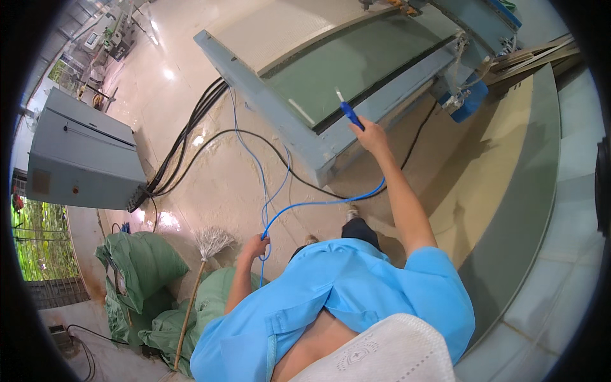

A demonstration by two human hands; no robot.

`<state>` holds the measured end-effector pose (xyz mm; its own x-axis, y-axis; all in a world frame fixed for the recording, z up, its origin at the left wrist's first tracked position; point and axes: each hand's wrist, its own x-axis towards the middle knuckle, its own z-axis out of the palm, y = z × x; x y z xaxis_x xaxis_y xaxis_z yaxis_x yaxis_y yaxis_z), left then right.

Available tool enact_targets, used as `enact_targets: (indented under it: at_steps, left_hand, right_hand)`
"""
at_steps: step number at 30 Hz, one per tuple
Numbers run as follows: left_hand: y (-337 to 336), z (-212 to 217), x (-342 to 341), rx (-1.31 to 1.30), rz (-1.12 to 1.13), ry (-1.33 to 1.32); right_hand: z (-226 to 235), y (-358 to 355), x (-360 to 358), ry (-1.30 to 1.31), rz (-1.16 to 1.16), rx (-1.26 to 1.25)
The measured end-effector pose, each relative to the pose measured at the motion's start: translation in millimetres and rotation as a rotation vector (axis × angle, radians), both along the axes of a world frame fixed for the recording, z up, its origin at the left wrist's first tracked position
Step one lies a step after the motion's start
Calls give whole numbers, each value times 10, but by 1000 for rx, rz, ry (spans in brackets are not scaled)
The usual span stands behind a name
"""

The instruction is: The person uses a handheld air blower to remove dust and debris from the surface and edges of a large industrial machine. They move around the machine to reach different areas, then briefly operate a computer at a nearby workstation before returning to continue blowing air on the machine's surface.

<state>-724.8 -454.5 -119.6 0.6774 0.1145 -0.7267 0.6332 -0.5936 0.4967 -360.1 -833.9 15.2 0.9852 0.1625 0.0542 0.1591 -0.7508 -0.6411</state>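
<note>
My right hand [371, 136] is closed around the blue handle of an air blow gun [350, 115], whose pale metal nozzle points up and away over the machine's bed. A bright blue air hose [318, 203] curves from behind my right forearm to my left hand [256, 246], whose fingers are wrapped round it. More thin hose hangs below that hand and trails over the floor. The blue-grey machine [318, 143] stands ahead, with a green surface [363, 60] and a tan board [280, 38] on it.
Black cables [197, 121] run from a grey cabinet [86, 149] across the wet, dusty floor. Green sacks [143, 258] and a mop [202, 261] stand at the left. A large leaning sheet [515, 210] lines the right side, with wooden strips [531, 57] beyond it.
</note>
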Motion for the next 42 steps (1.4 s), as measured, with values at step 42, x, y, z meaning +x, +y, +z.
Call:
enact_targets:
  at_steps: [42]
  left_hand:
    - [-4073,926,6736,119,-467,-614]
  right_hand:
    - [-1053,-5031,5347,189,-467,-462]
